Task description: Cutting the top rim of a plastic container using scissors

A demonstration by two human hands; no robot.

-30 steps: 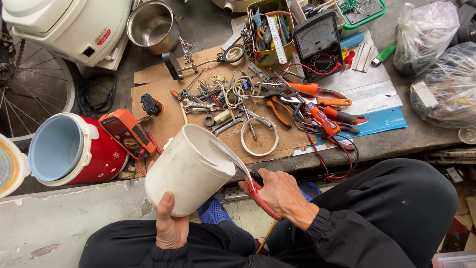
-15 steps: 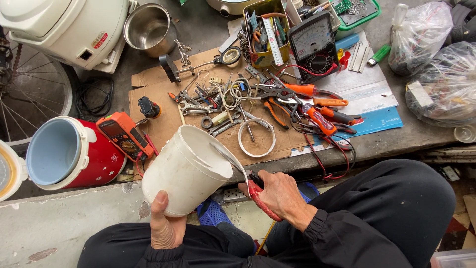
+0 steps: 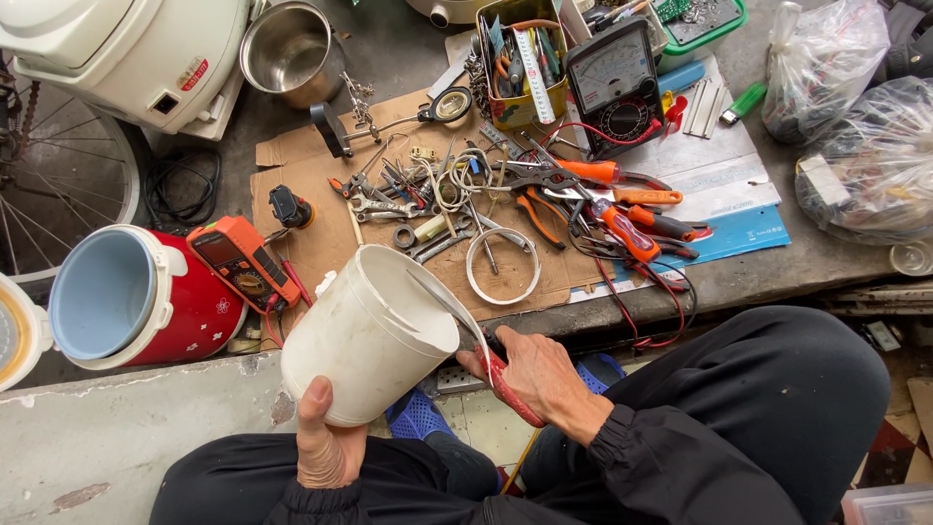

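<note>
My left hand (image 3: 326, 442) grips the base of a white plastic cylinder shell (image 3: 364, 335), tilted so its open mouth faces up and right. My right hand (image 3: 535, 374) holds the red handles of a pair of snips (image 3: 501, 374) whose grey blades reach into the cylinder's rim, where a strip of plastic curls away. Both hands sit over my lap, in black sleeves and trousers, just in front of the bench edge.
The cardboard sheet (image 3: 292, 175) carries pliers, wrenches and a wire ring (image 3: 503, 264). An orange multimeter (image 3: 245, 262) and a red rice-cooker body (image 3: 131, 297) lie left. An analog meter (image 3: 612, 83), a tool tin (image 3: 525, 58), a steel pot (image 3: 290, 49) and plastic bags (image 3: 865, 146) stand behind.
The hands, cylinder and snips keep almost the same pose; the cylinder has shifted slightly and the view has moved a little.
</note>
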